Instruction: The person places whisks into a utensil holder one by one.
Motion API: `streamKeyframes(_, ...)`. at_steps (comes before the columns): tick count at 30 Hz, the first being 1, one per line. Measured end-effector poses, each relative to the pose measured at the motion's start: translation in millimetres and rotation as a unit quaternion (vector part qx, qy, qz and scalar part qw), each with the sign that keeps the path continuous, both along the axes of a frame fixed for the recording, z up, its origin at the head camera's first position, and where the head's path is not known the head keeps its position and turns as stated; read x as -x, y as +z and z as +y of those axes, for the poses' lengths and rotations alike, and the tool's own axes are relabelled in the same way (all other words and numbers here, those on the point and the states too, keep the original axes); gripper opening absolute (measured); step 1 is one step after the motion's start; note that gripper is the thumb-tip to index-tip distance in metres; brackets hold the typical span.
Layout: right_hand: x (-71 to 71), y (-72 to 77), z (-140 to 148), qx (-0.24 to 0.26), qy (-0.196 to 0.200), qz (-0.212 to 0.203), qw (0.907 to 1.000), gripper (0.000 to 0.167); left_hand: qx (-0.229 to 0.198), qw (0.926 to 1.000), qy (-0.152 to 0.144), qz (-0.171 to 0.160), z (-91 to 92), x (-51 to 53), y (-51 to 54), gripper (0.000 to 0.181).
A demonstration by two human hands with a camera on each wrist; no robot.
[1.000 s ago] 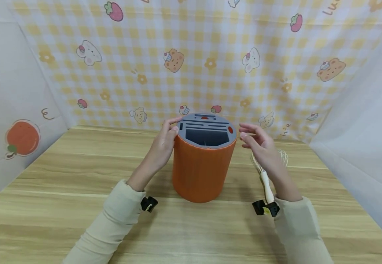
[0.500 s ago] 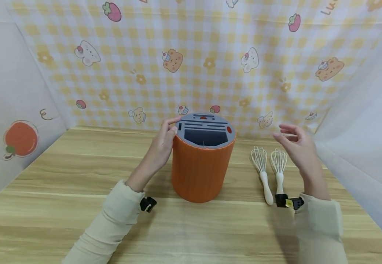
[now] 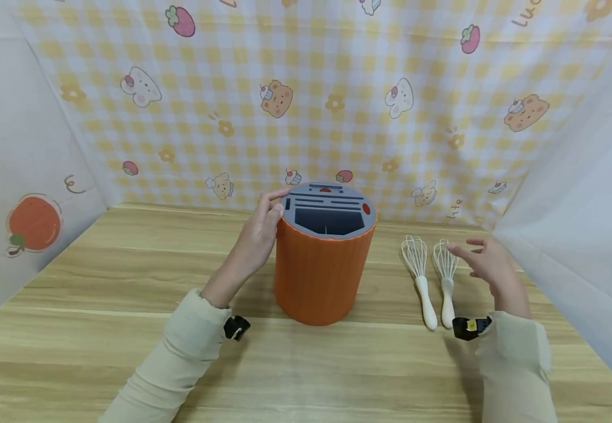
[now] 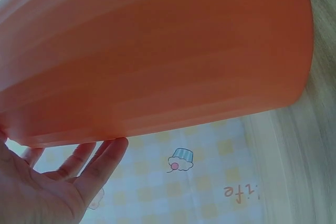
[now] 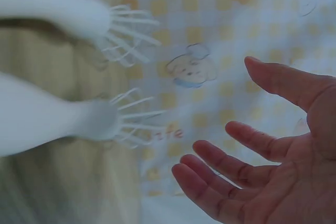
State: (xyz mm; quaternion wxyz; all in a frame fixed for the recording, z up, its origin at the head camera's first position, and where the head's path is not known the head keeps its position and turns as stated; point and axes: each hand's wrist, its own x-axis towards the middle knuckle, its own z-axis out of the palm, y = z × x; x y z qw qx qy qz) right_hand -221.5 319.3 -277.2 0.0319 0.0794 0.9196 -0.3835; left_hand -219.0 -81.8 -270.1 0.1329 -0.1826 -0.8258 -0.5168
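An orange cylindrical utensil holder [image 3: 322, 279] stands upright on the table, its grey slotted lid [image 3: 356, 226] facing up. At the upper left of this holder rests my left hand [image 3: 255, 238], thumb by the rim. Its fingers look fairly straight against the orange wall [image 4: 157, 66] in the left wrist view. Two white whisks lie side by side to the right: the left whisk [image 3: 423, 294] and the right whisk [image 3: 447, 288]. My right hand [image 3: 492, 265] is just above and right of the right whisk's wire head. In the right wrist view its spread fingers [image 5: 210, 192] hold nothing.
The wooden tabletop [image 3: 126, 329] extends around the holder and whisks. Behind stands a yellow checked cloth backdrop [image 3: 332, 135] with cartoon prints. White cloth walls [image 3: 575, 205] close off the right and left sides.
My right hand has moved right, away from the holder, then down towards the right whisk. Both whisks are now more fully seen. My left hand stays on the holder.
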Motion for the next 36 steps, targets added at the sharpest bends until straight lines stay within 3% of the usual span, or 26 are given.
streamKeyframes(6, 3.6, -20.9, 14, 0.02, 0.01, -0.091, 0.9956, 0.088, -0.003, 1.0, -0.002, 0.003, 0.2, 0.2, -0.3, 0.041)
streamKeyframes(9, 6.1, -30.7, 18, 0.042, 0.017, -0.11, 0.9929, 0.081, -0.001, 1.0, 0.0, 0.003, 0.1, 0.3, -0.4, 0.041)
streamKeyframes(15, 7.9, -43.1, 23, 0.085, 0.002, -0.11, 0.9903, 0.065, 0.005, 1.0, 0.003, 0.006, 0.2, 0.6, -0.2, 0.04)
streamKeyframes(25, 9.1, -49.7, 27, 0.143, 0.008, -0.129, 0.9812, 0.031, 0.002, 0.9999, 0.003, 0.01, 0.3, 1.5, -0.7, 0.04)
streamKeyframes(36, 8.8, -50.5, 22, 0.151, -0.005, -0.133, 0.9795, 0.026, 0.004, 0.9999, 0.003, 0.015, -0.2, 1.8, -1.1, 0.04)
